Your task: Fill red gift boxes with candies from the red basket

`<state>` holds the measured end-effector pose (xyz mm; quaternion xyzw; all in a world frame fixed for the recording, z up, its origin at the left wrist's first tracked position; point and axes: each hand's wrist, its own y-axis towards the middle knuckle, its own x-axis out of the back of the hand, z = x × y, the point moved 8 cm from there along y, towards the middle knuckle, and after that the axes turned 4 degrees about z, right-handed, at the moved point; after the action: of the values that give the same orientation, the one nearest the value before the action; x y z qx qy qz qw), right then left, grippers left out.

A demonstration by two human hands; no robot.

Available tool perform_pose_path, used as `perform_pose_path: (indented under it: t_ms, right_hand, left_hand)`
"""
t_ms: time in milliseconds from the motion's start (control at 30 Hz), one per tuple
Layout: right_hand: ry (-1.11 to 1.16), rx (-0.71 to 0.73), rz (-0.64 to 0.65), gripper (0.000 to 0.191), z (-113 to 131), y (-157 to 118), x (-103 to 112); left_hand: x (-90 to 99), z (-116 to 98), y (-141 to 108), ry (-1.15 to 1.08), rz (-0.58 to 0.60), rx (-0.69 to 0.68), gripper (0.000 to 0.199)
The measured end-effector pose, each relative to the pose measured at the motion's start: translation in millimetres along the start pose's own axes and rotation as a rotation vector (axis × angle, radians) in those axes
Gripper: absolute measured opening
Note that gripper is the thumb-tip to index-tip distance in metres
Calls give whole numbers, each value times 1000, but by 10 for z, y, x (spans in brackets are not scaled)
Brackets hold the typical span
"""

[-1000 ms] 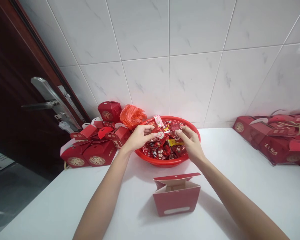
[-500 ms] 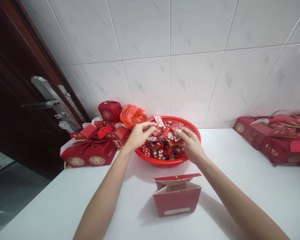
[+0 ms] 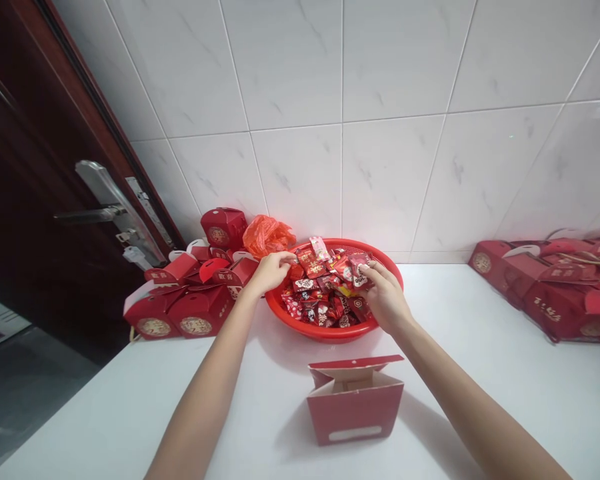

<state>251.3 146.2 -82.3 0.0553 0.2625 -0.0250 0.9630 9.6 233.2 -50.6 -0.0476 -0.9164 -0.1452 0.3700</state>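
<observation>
A red plastic basket (image 3: 330, 335) full of wrapped candies (image 3: 325, 293) stands on the white table. My right hand (image 3: 387, 297) is over the basket's right side, its thumb and fingers closed on a dark red candy packet (image 3: 360, 270) with pale lettering. My left hand (image 3: 273, 273) is at the left rim, its bent fingers closed at the edge of a shiny red candy packet (image 3: 296, 271). In front of the basket, a red cardboard box (image 3: 355, 413) stands upright with its top flaps apart; its inside looks bare where it shows.
Several red gift boxes (image 3: 197, 310) are grouped at the left, beside a crumpled orange-red plastic bag (image 3: 267, 235). More red boxes (image 3: 555, 287), some with rope handles, lie at the right. A tiled wall (image 3: 295, 173) runs behind the table (image 3: 460, 360). A dark door with a metal handle (image 3: 93, 215) is on the left.
My left hand has moved left, from above the candies to the basket's left rim, uncovering a red packet. My right hand still holds its candy packet. The view has shifted slightly.
</observation>
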Motion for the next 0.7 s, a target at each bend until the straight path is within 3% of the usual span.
perform_pose_path:
  t_ms: [200, 333, 500, 633, 700]
  right_hand:
    - [18, -20, -15, 33, 23, -29, -27]
    - [1, -21, -36, 32, 24, -28, -14]
    - [38, -37, -51, 38, -1, -23, 0]
    - [43, -62, -25, 40, -15, -26, -27]
    - [49, -68, -15, 39, -18, -26, -34]
  left_hand:
    - [-324, -146, 101, 366, 361, -92, 76]
    - [-338, -200, 43, 416, 383, -95, 71]
    - [-150, -244, -114, 169, 385, -70, 68]
    - [64, -232, -206, -189, 246, -12, 62]
    - [72, -208, -252, -430, 204, 35, 60]
